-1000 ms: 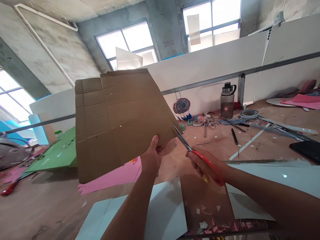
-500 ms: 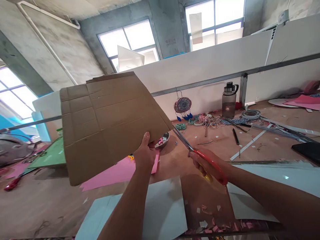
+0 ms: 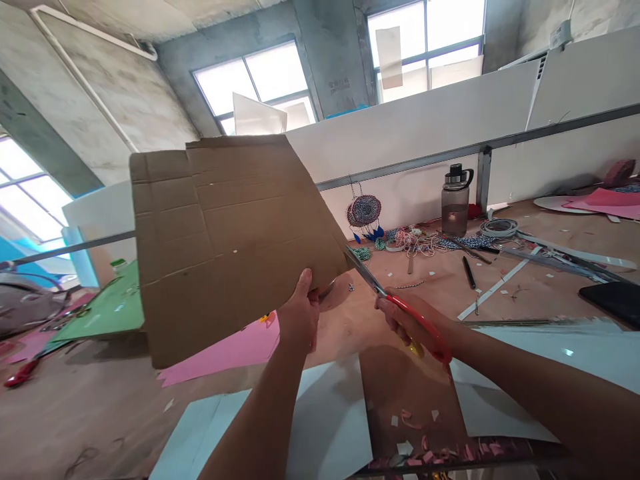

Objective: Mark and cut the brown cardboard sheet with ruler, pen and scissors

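A large brown cardboard sheet [image 3: 240,227], creased and with a notched top edge, is held up in the air at a tilt. My left hand [image 3: 300,313] grips its lower edge, thumb on the near face and fingers behind. In my right hand [image 3: 410,320] is a pair of scissors [image 3: 370,277] with red and yellow handles. The blade tips meet the cardboard's right corner. A small metal bowl [image 3: 327,291] is mostly hidden behind the sheet. Pink paper [image 3: 225,353] lies under the cardboard, and pale sheets [image 3: 330,413] lie beneath my forearms.
At the back stands a water bottle [image 3: 455,200], with tangled cords [image 3: 420,240] beside it and a round woven ornament [image 3: 364,211] hanging from the rail. To the right lie a black pen [image 3: 469,272], a tape roll [image 3: 499,228] and a phone [image 3: 613,303]. Green sheet [image 3: 105,307] is at left.
My left hand and the cardboard have shifted a little to the right, covering more of the metal bowl. The scissors stay at the cardboard's right corner.
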Tool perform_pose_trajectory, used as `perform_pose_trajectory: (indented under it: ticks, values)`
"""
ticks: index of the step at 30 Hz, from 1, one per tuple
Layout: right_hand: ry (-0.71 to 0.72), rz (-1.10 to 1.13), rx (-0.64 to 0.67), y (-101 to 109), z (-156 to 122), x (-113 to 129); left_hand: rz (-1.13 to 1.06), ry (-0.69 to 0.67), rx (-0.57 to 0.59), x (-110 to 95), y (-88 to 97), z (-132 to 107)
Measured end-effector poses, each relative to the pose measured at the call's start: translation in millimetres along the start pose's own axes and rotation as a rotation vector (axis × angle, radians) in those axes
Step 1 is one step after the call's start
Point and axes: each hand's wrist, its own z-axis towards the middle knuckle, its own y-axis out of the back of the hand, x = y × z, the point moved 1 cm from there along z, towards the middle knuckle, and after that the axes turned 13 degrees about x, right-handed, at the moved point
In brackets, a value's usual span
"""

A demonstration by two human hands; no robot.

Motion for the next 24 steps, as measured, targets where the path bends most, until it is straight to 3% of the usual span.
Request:
perform_pose_trajectory:
  ticks: [5, 11, 21, 24]
  values:
    - [0.025, 0.007, 0.039, 1.9, 0.8, -3.4, 0.002, 0.011, -0.009, 2.2, 2.0, -2.5]
    - [0.019, -0.015, 0.063, 4.6, -2.0, -3.2, 0.059, 0.129, 0.008, 3.9, 4.1, -2.4]
    - [0.052, 0.024, 0.139, 6.9, -1.7, -5.3, -0.035, -0.005, -0.035, 0.0, 5.3, 10.3]
    - [0.065, 0.020, 0.140, 5.7, -1.9, -6.3, -0.043, 0.021, -0.034, 1.9, 2.3, 9.6]
